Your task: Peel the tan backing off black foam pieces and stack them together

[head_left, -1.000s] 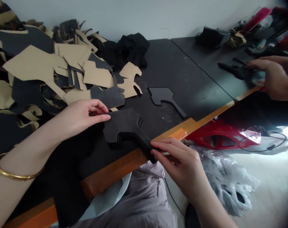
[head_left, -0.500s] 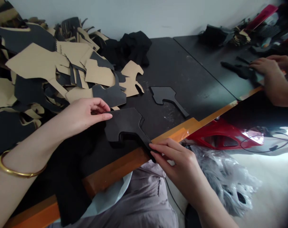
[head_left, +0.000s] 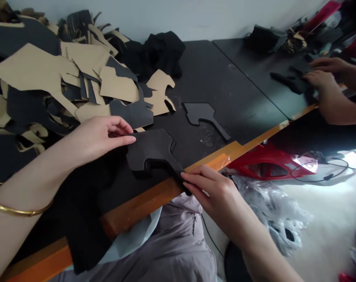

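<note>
Thick black piece [head_left: 151, 145] laid at near edge of counter [head_left: 242, 98], narrow end reaching over orange tape [head_left: 142, 203]; narrow end pinched between fingers of right hand [head_left: 217, 192]; far-left corner touched by thumb of left hand [head_left: 100, 135], fingers curled beside it, whether clamped cannot be told; similar black piece [head_left: 199, 112] left untouched beyond, tan and dark cutouts [head_left: 119, 86] heaped at left

Gold bangle [head_left: 27, 213], bare forearms [head_left: 51, 168], grey clothing [head_left: 184, 243]
</note>
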Tool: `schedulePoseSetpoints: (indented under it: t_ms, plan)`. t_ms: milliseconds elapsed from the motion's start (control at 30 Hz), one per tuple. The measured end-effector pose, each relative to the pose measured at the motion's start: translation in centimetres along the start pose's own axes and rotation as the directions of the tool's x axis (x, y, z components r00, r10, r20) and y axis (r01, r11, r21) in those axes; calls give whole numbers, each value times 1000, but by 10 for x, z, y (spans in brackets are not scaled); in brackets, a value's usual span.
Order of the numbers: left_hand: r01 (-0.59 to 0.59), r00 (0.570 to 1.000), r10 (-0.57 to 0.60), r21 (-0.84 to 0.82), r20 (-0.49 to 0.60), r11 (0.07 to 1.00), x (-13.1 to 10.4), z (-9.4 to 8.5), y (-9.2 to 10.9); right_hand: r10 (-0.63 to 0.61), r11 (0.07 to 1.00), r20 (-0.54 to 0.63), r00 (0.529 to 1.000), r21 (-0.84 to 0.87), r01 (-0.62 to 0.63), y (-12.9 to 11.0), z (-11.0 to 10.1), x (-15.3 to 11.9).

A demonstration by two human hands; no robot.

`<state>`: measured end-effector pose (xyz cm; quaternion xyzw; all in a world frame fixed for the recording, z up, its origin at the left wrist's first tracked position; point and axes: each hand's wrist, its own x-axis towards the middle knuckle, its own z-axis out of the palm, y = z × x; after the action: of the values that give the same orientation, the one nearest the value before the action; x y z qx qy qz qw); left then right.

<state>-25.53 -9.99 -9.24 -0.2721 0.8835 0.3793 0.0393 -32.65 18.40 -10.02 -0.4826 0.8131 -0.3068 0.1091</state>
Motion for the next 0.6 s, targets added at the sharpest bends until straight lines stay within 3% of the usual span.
schedulePoseSetpoints:
  t_ms: [267, 333, 500, 600]
  plan:
    - [-9, 1000, 9, -17, 9, 1000, -2, -1, 0, 18, 980, 174, 985, -200, 18, -4, -11, -5]
    - [-4, 1000, 4, -24, 10, 1000, -1, -1, 1, 28, 979, 160, 987, -203, 6, -2, -9, -10]
    - [-3, 1000, 3, 3, 5, 1000, -1, -1, 0, 16, 1000, 25, 1000, -17, -16, 8, -2, -23]
    - [-15, 1000, 15, 7, 8, 1000, -1, -2, 0, -6, 999, -6, 1000, -37, 5, 12, 0, -31]
